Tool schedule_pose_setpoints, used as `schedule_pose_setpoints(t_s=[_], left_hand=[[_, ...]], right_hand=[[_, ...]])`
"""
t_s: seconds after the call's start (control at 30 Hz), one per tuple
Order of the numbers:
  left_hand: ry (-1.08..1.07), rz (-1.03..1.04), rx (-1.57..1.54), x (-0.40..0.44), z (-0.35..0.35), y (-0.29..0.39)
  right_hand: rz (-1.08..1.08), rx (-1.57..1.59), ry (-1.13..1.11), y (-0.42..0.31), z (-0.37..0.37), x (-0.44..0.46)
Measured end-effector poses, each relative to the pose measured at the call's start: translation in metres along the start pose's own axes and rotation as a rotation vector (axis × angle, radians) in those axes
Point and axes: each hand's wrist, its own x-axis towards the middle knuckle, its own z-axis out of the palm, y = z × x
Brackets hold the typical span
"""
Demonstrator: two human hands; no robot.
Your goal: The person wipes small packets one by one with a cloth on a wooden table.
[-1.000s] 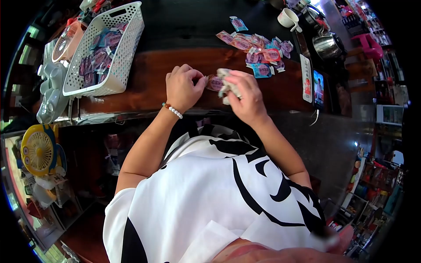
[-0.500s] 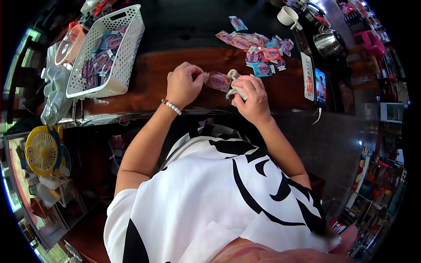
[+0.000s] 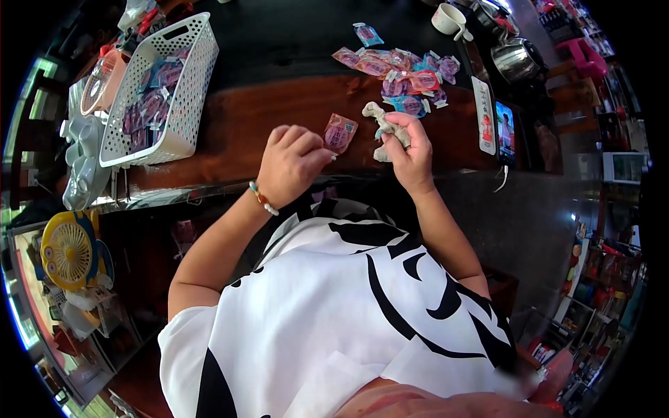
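A pinkish-orange printed packet [image 3: 340, 134] lies on the brown wooden table between my hands. My left hand [image 3: 294, 161], with a beaded bracelet on its wrist, is closed just left of the packet, and a small white bit shows at its pinched fingertips. In my right hand [image 3: 413, 152] is a crumpled, greyish-white rag [image 3: 394, 130], gripped between thumb and fingers, its twisted ends sticking out. Further back lies a loose pile of similar packets [image 3: 397, 70] in pink, blue and purple, many with white ends.
On the left stands a white perforated basket [image 3: 187, 122] holding more packets. Clear plastic containers [image 3: 85, 157] sit beyond it. To the right are a power strip [image 3: 483, 115], a phone [image 3: 505, 129], a white cup [image 3: 448, 21] and a metal kettle [image 3: 517, 59].
My left hand has come off the packet's end and moved nearer my body. The packet has turned and now lies free. My right hand has turned with the rag, showing more of it.
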Motion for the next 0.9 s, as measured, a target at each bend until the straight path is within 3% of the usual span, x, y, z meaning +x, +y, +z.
schedule_pose_setpoints(t_s=[0.1, 0.2, 0.3, 0.63, 0.77, 0.9], left_hand=[[0.031, -0.056, -0.023, -0.017, 0.007, 0.01], [0.091, -0.094, -0.03, -0.024, 0.013, 0.015], [0.108, -0.093, -0.018, -0.029, 0.018, 0.01], [0.167, -0.113, -0.016, -0.024, 0.02, 0.014], [0.183, -0.113, -0.012, -0.029, 0.025, 0.012], [0.167, -0.089, -0.051, -0.028, 0.019, 0.011]], right_hand=[[0.106, 0.113, 0.004, -0.012, 0.006, 0.002], [-0.323, -0.176, -0.235, -0.035, 0.021, 0.009], [-0.478, -0.368, -0.383, -0.03, 0.039, 0.009], [-0.369, -0.4, -0.251, -0.013, 0.046, 0.037], [-0.497, -0.354, -0.389, -0.038, 0.056, 0.012], [-0.458, -0.355, -0.416, -0.043, 0.051, 0.0]])
